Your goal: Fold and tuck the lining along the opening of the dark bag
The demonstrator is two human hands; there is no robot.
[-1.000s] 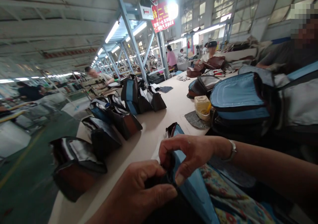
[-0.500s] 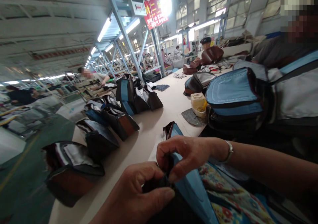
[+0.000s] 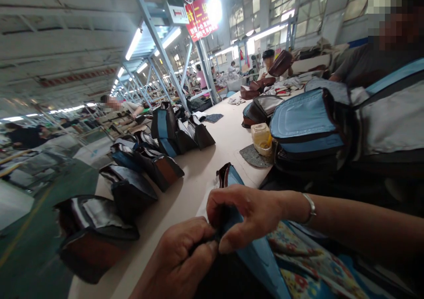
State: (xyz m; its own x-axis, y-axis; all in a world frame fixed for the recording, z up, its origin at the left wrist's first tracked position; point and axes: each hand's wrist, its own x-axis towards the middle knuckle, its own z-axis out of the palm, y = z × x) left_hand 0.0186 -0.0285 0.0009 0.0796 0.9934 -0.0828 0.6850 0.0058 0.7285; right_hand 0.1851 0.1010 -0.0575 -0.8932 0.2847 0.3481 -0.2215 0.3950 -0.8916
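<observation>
A blue and dark bag [image 3: 255, 255] lies at the near edge of a long beige worktable [image 3: 212, 157]. My left hand [image 3: 180, 259] pinches the dark edge of the bag between thumb and fingers. My right hand [image 3: 245, 215], with a metal bracelet at the wrist, grips the same edge just beyond it, thumb pressed on the blue panel. The two hands touch at the fingertips. The bag's brown-lined far corner [image 3: 225, 175] sticks up behind my right hand.
Several dark bags [image 3: 145, 166] stand in a row along the table's left edge. A large blue and grey bag [image 3: 311, 126] and a small yellowish tub [image 3: 261, 138] sit at right. A person [image 3: 374, 65] works at far right; others farther off.
My hands have drawn closer together on the bag's edge and sunk slightly in the view. The camera has shifted a little, so the table items sit further left.
</observation>
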